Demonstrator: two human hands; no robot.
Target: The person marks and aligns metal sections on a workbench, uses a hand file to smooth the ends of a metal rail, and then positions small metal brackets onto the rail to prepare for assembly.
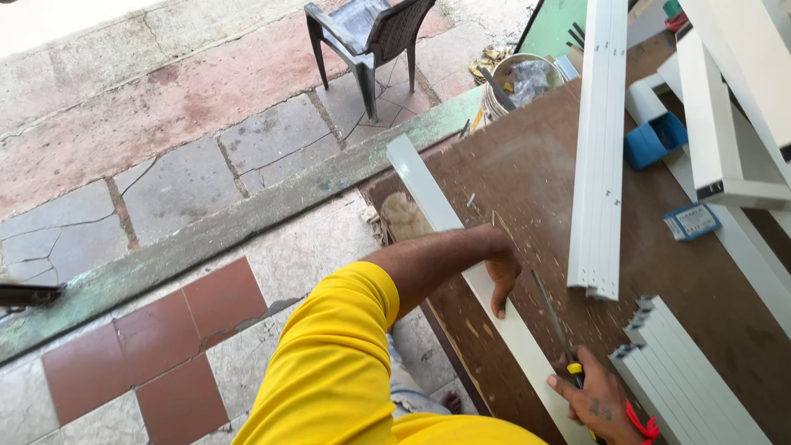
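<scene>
Head view shows the right hand (595, 401) near the workbench's (527, 173) front edge, closed around a yellow-handled saw (556, 325) whose blade rests across a long white strip (461, 255). Just beyond, the left hand (501, 276) presses flat on that strip along the left edge. Farther off lie stacked white channels (600, 140).

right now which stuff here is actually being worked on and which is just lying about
In hand:
- long white strip along the board's edge, pressed down by the left hand
- thin blade with a yellow handle, held by the right hand

Lying about:
- white strip bundle
- blue fitting
- small blue packet
- bucket
- plastic chair
</scene>
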